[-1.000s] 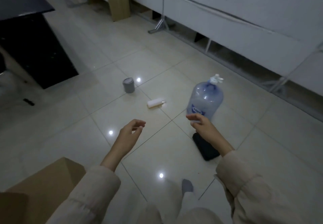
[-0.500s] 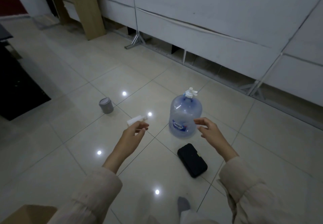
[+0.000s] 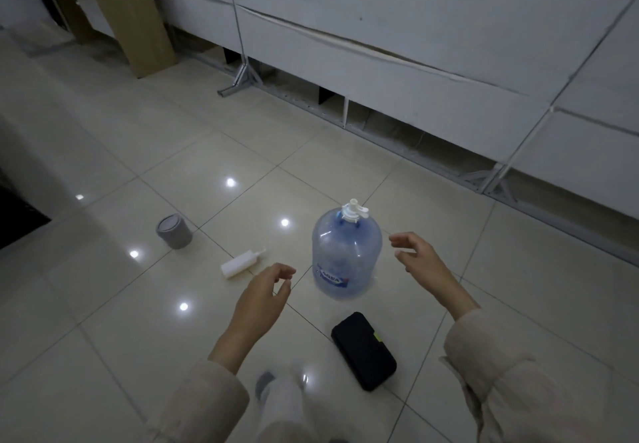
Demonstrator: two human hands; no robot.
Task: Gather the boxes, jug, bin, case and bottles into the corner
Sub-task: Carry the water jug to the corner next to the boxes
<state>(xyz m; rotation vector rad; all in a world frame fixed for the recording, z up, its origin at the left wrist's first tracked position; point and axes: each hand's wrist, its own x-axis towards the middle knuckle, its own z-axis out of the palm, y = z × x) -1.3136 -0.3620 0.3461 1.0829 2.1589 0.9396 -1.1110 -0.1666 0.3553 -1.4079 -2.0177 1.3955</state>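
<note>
A large clear blue water jug (image 3: 345, 256) with a white pump cap stands upright on the tiled floor. My left hand (image 3: 264, 299) hovers just left of its base, fingers loosely curled and holding nothing. My right hand (image 3: 420, 259) is spread to the jug's right, near it but not touching. A black zip case (image 3: 363, 349) lies flat on the floor in front of the jug. A white bottle (image 3: 242, 262) lies on its side to the jug's left. Further left stands a small grey bin (image 3: 174, 231).
White wall panels on metal feet (image 3: 242, 76) run along the far side, with a gap below. A wooden desk leg (image 3: 138, 24) stands at the back left. A dark piece of furniture (image 3: 17, 221) shows at the left edge. My socked foot (image 3: 264, 384) is below.
The view has shifted forward and right toward the jug; the cardboard box has left the frame. Both hands have spread apart to either side of the jug.
</note>
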